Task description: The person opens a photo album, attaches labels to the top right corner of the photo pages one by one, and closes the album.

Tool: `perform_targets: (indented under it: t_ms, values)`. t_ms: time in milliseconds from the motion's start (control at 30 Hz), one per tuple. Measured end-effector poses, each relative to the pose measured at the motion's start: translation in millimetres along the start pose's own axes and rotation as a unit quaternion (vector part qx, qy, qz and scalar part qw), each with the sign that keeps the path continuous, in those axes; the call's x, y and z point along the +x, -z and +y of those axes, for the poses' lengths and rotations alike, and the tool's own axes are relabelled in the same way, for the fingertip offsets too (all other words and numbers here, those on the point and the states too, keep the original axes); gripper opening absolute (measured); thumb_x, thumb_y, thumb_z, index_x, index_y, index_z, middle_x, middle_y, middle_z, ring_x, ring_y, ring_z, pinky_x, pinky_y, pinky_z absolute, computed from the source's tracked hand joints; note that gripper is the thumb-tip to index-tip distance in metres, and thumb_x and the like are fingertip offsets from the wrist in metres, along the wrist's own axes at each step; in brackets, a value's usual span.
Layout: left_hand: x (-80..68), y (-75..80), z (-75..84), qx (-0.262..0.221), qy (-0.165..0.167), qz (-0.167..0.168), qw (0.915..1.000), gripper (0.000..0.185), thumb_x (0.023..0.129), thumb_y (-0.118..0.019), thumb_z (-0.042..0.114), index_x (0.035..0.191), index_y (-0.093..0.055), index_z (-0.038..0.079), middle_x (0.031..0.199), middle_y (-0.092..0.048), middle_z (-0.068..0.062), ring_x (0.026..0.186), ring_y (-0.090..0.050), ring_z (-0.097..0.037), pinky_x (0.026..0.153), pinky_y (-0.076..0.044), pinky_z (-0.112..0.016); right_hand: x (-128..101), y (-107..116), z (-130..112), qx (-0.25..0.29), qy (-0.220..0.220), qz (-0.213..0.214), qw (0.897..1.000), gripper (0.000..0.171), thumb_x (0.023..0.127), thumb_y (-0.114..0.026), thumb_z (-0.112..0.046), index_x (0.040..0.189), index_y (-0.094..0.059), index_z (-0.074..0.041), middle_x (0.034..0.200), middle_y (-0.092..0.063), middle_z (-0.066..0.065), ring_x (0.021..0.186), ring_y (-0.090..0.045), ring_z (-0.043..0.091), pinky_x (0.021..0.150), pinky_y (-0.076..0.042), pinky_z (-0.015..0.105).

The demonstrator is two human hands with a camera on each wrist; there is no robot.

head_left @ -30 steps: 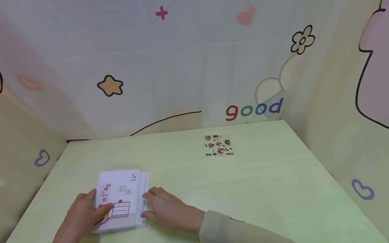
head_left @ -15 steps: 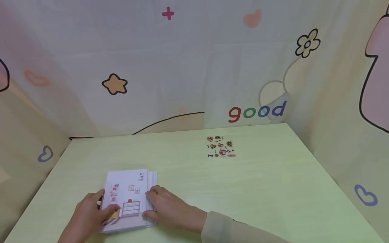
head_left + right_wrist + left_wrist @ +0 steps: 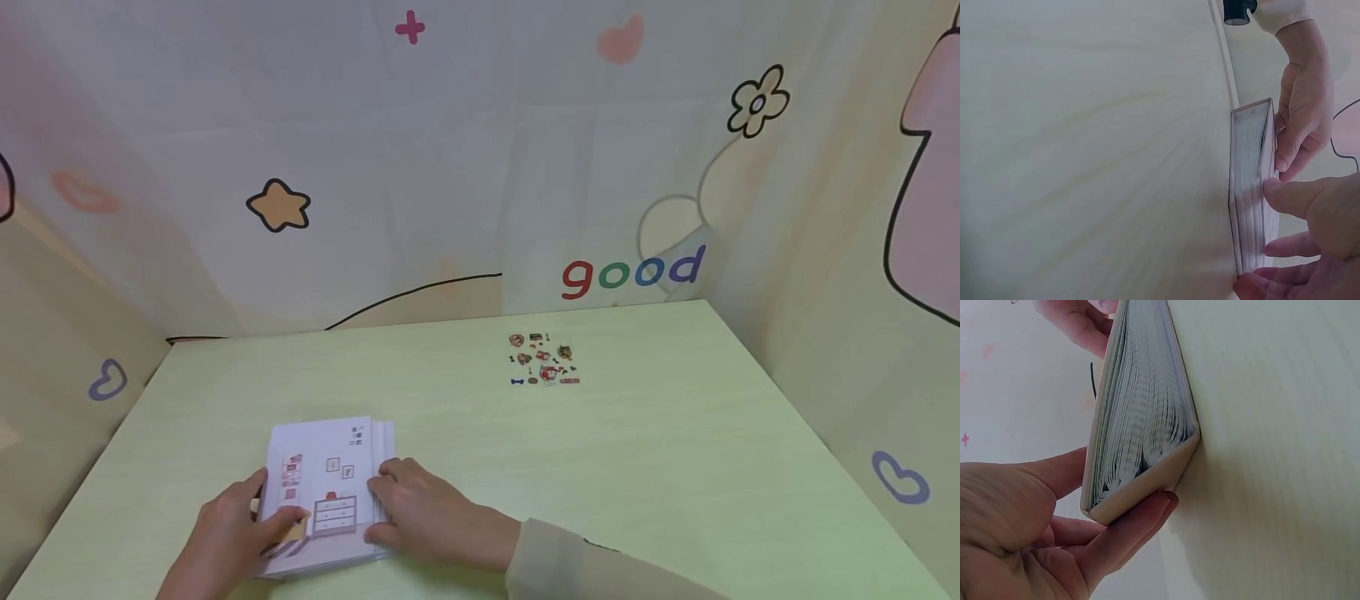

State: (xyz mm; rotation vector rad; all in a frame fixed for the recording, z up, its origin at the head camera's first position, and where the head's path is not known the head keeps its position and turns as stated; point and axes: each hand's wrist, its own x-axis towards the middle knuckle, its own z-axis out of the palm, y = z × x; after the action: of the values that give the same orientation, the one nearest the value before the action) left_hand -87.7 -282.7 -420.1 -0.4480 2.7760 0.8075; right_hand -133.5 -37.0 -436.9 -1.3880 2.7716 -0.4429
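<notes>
A thick white book, its cover printed with a small dresser and pictures, lies on the pale green table near the front left. My left hand grips its near left corner, thumb on the cover. In the left wrist view the fingers curl under the book's corner. My right hand holds the right edge; in the right wrist view its thumb presses the cover while a finger lies by the page edges.
A small sheet of coloured stickers lies flat toward the back of the table, right of centre. Cloth walls with cartoon prints and the word "good" close in the table at the back and on both sides.
The book has slid a little to the right with both hands still on it. The sticker sheet has not moved.
</notes>
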Motion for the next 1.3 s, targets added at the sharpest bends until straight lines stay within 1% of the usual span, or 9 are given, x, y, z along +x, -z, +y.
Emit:
perform_targets:
  t_ms: [233,333,400,533,767,967,1100,1200,1300]
  values:
    - [-1.6,-3.0,6.7,0.011,-0.008,0.000,0.9999,0.100,0.087,-0.083,0.041,0.150,-0.033,-0.019,0.132,-0.055,-0.034,0.091,-0.056,-0.032,0.071,-0.053,-0.032,-3.3,3.5,4.1,-0.002,0.002,-0.011,1.000,0.045,0.092,-0.078,-0.042,0.120,-0.071,-0.007,0.116,-0.063,0.003,0.096,-0.052,0.012,0.085,-0.045,0.018]
    - [-2.3,-4.6,9.5,0.009,-0.009,-0.001,0.9999,0.100,0.087,-0.083,0.042,0.151,-0.033,-0.018,0.134,-0.054,-0.033,0.093,-0.055,-0.032,0.071,-0.052,-0.033,-5.3,6.0,5.4,-0.003,0.000,-0.022,1.000,0.044,0.093,-0.078,-0.042,0.119,-0.071,-0.007,0.121,-0.063,0.004,0.099,-0.053,0.013,0.089,-0.045,0.019]
    - [-2.5,-5.4,10.6,0.008,-0.010,-0.002,0.9999,0.101,0.087,-0.082,0.043,0.151,-0.033,-0.017,0.135,-0.053,-0.034,0.094,-0.055,-0.034,0.071,-0.053,-0.033,-6.4,8.0,5.8,-0.003,-0.004,-0.031,0.999,0.046,0.093,-0.077,-0.042,0.121,-0.071,-0.007,0.127,-0.062,0.006,0.104,-0.055,0.014,0.094,-0.046,0.021]
    - [-3.5,-6.9,13.3,0.015,-0.017,0.000,0.9997,0.099,0.088,-0.082,0.043,0.149,-0.034,-0.019,0.132,-0.055,-0.034,0.095,-0.054,-0.033,0.073,-0.050,-0.034,-8.5,11.3,5.8,-0.001,-0.013,-0.049,0.999,0.050,0.093,-0.077,-0.043,0.126,-0.070,-0.007,0.136,-0.061,0.007,0.113,-0.056,0.016,0.101,-0.045,0.023]
    - [-6.4,-12.7,18.2,0.027,-0.027,0.006,0.9993,0.104,0.087,-0.082,0.047,0.148,-0.033,-0.022,0.137,-0.050,-0.040,0.097,-0.053,-0.035,0.082,-0.052,-0.040,-12.8,14.4,7.7,-0.013,-0.014,-0.051,0.999,0.047,0.091,-0.079,-0.044,0.120,-0.072,-0.008,0.128,-0.063,0.005,0.105,-0.056,0.014,0.095,-0.047,0.022]
    - [-8.3,-17.2,22.8,0.033,-0.035,0.009,0.9988,0.106,0.085,-0.083,0.048,0.147,-0.034,-0.022,0.132,-0.053,-0.039,0.097,-0.054,-0.035,0.087,-0.052,-0.047,-17.9,14.7,11.3,-0.014,-0.015,-0.052,0.998,0.048,0.091,-0.079,-0.044,0.119,-0.072,-0.007,0.127,-0.063,0.006,0.107,-0.057,0.015,0.097,-0.048,0.023]
    - [-8.8,-17.7,27.5,0.035,-0.026,0.000,0.9991,0.105,0.086,-0.082,0.047,0.148,-0.033,-0.021,0.135,-0.051,-0.040,0.097,-0.054,-0.037,0.092,-0.054,-0.052,-21.6,17.2,13.6,-0.007,-0.016,-0.053,0.998,0.048,0.090,-0.079,-0.044,0.120,-0.072,-0.008,0.128,-0.063,0.005,0.110,-0.057,0.014,0.099,-0.047,0.023]
    - [-10.0,-17.7,30.7,0.033,-0.025,0.000,0.9991,0.102,0.087,-0.082,0.045,0.148,-0.033,-0.020,0.136,-0.051,-0.039,0.097,-0.055,-0.036,0.089,-0.055,-0.048,-22.7,19.2,14.8,0.001,-0.023,-0.060,0.998,0.049,0.089,-0.080,-0.046,0.121,-0.072,-0.009,0.129,-0.063,0.004,0.112,-0.057,0.013,0.101,-0.047,0.024]
    - [-11.9,-19.0,32.0,0.030,-0.034,0.003,0.9990,0.103,0.086,-0.083,0.046,0.148,-0.035,-0.021,0.132,-0.055,-0.036,0.094,-0.055,-0.033,0.081,-0.054,-0.041,-23.6,19.9,15.9,0.002,-0.029,-0.064,0.998,0.049,0.088,-0.081,-0.046,0.120,-0.072,-0.010,0.128,-0.063,0.002,0.110,-0.056,0.012,0.100,-0.047,0.023]
